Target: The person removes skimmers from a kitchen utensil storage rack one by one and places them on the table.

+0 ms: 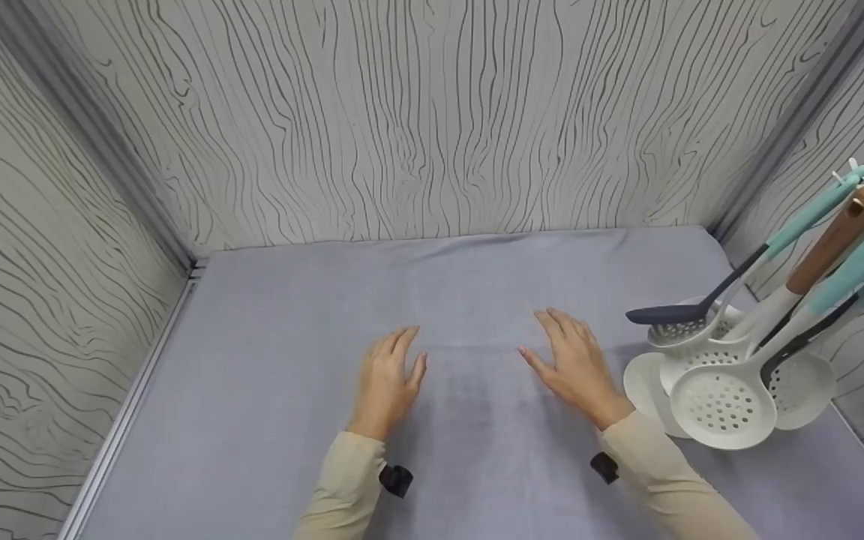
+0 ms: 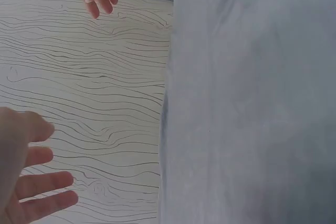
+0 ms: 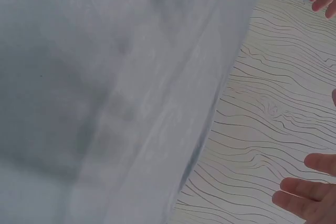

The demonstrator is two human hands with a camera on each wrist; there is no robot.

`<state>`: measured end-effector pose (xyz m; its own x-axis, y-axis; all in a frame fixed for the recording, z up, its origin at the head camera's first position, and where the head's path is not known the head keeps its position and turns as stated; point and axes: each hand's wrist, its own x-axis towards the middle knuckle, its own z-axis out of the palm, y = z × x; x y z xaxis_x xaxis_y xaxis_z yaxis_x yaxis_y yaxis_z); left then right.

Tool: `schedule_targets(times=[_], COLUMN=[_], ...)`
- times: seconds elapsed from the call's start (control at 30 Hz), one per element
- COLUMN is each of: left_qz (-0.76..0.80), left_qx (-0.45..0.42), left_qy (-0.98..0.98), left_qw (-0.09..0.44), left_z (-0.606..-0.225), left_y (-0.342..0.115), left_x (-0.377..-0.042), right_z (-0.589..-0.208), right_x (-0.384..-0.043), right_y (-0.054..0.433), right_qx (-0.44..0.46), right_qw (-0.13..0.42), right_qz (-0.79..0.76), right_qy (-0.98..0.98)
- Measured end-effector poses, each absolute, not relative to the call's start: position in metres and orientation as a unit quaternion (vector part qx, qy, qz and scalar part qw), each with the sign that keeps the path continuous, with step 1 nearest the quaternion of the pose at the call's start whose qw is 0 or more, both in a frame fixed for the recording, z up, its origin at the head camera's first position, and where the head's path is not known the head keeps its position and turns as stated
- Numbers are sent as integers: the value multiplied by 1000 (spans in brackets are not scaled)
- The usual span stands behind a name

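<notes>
Both hands are held out over the cloth-covered table [image 1: 469,292], a little apart, and hold nothing. The left hand [image 1: 387,379] has its fingers loosely extended with the thumb apart; its fingers [image 2: 47,184] also show at the left of the left wrist view. Opposite it, the right hand [image 1: 573,366] is spread in the same way, and its fingers [image 3: 304,195] appear at the lower right of the right wrist view. Nearest the right hand is a rack of kitchen utensils, with a white skimmer [image 1: 724,409] hanging at the front.
On the rack also hang a dark blue utensil with a turquoise handle [image 1: 814,214], a brown-handled utensil [image 1: 837,240] and several others. A wood-grain wall [image 1: 432,120] rises behind the table, with similar panels at both sides. A metal rail [image 1: 132,409] runs along the left edge.
</notes>
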<state>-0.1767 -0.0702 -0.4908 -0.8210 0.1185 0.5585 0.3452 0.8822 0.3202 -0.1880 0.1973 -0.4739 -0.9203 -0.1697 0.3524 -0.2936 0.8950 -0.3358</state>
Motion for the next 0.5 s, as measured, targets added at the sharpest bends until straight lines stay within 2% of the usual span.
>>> schedule_targets(times=[0.13, 0.33, 0.5], left_qz=[-262, -317, -340], left_qx=[-126, -117, -110], left_qy=[-911, -905, -903], left_qw=[292, 260, 237], left_z=[-498, -501, -507], left_y=[-66, -60, -53], left_x=[-168, -154, -143], right_z=[-475, -473, -467], right_x=[-183, -175, -168], right_y=[198, 199, 204], right_qx=[134, 149, 168], right_qw=[196, 229, 280], right_qz=[216, 243, 263], right_qy=[-947, -931, -908])
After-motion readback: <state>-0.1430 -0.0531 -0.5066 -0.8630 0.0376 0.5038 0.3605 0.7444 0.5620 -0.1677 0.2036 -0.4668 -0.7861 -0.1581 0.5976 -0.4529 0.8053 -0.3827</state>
